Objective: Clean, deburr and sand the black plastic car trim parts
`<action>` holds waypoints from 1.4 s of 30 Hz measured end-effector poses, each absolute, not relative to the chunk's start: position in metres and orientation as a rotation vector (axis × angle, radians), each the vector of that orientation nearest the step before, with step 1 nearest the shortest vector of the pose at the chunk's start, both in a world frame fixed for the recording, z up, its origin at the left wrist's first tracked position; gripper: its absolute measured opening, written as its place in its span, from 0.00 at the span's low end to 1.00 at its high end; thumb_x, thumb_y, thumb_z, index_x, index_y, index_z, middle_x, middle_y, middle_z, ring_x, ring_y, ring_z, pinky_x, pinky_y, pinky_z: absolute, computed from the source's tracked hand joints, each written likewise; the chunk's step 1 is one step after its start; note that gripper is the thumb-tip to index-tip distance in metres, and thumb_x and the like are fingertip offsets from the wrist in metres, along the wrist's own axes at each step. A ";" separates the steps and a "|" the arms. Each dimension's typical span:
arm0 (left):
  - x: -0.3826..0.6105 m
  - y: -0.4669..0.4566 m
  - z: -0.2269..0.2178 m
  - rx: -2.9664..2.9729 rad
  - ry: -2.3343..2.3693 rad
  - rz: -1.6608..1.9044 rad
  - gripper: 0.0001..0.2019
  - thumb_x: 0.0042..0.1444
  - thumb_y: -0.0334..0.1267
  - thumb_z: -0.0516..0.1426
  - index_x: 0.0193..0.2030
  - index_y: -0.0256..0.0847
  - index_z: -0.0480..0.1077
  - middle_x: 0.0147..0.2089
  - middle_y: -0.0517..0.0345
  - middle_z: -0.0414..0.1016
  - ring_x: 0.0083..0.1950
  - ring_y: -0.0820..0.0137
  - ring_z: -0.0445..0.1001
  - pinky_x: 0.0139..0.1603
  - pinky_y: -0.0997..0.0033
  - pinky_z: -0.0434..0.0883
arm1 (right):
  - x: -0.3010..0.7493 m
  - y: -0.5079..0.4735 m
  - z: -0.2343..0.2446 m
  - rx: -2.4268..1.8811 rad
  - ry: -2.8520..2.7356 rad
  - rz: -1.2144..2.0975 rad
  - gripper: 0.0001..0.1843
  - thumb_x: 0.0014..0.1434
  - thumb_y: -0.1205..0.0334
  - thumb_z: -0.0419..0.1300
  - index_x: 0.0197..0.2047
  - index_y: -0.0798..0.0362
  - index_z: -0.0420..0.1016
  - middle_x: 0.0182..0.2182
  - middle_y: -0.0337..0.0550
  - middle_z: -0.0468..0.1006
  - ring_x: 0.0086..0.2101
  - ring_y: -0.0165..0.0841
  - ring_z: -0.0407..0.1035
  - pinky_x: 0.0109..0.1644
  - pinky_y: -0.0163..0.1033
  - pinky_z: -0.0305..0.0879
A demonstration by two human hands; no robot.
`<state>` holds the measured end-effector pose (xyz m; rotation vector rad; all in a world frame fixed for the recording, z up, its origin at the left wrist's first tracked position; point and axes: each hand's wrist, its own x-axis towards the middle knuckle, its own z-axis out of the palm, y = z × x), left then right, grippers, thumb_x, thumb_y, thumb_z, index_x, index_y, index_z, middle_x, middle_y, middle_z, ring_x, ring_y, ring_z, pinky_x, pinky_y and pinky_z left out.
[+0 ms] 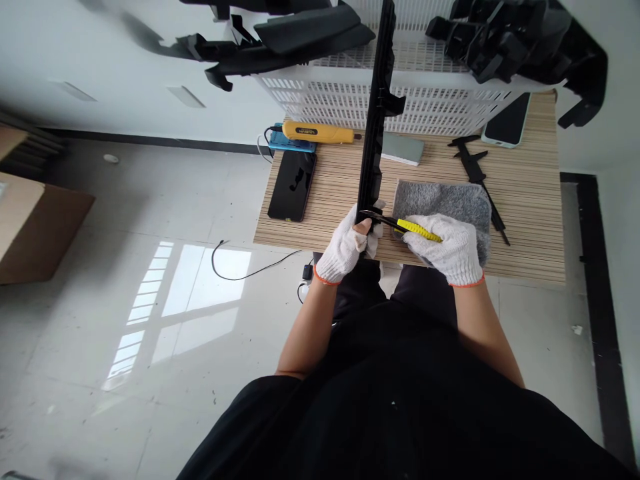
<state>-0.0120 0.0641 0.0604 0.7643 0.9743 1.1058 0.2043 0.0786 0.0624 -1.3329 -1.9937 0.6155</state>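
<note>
- While its lower end sits in the left hand (345, 247), a long, narrow black plastic strip (373, 133) runs away from the body over the near edge of the table; ridges, notches and one jutting tab break up its side. Whether it touches the basket behind, I cannot tell.
- At that lower end lies the thin tip of a hand tool (419, 230), whose yellow grip is ribbed.
- Left hand: closed about the strip, thumb on top with its tip bare through the white knitted glove.
- Right hand (445, 243): wrapped around the hand tool, knuckles up, tip aimed leftward; its glove has the same orange cuff.
- Both forearms are bare and angle forward from a black top.
- Under and beside the right hand spreads a fluffy grey cloth (443, 200).
- The table (530, 233) has a finely striped, wood-like surface. On it rest a flat, glossy phone (293, 187), a smooth grey-green block (403, 148) and a slim black caliper (470, 160); a rounded yellow power tool (325, 132) lies over a blue object (277, 139).
- Beyond stands a white lattice basket (435, 100) of plastic, topped by curved, matte black parts (310, 33).
- Left of the table, a thin cable (235, 278) curls across shiny floor tiles (150, 420).
</note>
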 end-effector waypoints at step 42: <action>-0.008 0.063 0.062 1.008 1.173 1.081 0.24 0.61 0.61 0.61 0.34 0.43 0.61 0.26 0.66 0.64 0.20 0.78 0.62 0.22 0.73 0.65 | 0.198 0.075 0.052 -1.194 -2.187 -0.112 0.16 0.68 0.51 0.61 0.47 0.51 0.86 0.35 0.42 0.87 0.28 0.32 0.79 0.29 0.37 0.65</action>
